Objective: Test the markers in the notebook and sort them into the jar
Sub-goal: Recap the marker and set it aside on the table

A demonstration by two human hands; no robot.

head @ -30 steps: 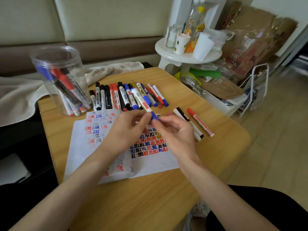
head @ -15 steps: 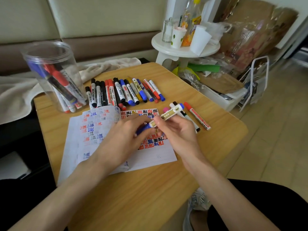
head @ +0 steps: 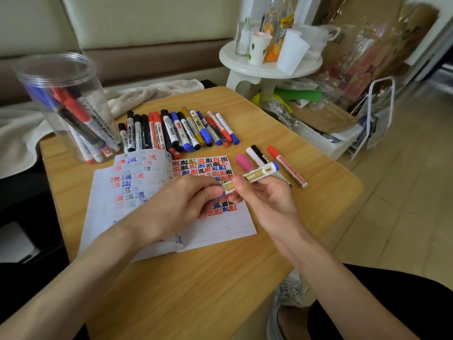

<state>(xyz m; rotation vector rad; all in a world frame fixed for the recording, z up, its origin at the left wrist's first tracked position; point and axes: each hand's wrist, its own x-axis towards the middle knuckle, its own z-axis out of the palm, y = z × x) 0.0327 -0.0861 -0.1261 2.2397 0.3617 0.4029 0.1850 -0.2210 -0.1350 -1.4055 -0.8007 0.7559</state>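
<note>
over the notebook (head: 220,227): right hand (head: 269,200) curled round a marker (head: 259,173) at mid-barrel, left hand (head: 176,204) pinching its near end. marker tilted, blue tail up-right. row (head: 176,133) of markers lies past the notebook on the table (head: 196,278). jar (head: 49,77) upright far left, part full.

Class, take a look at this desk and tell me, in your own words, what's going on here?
A person's right hand holds a gold-labelled blue marker by its barrel above the open notebook, while the left hand pinches its near end, seemingly the cap. Some markers already stand in the clear jar; a row more lies on the table behind the notebook.
</note>
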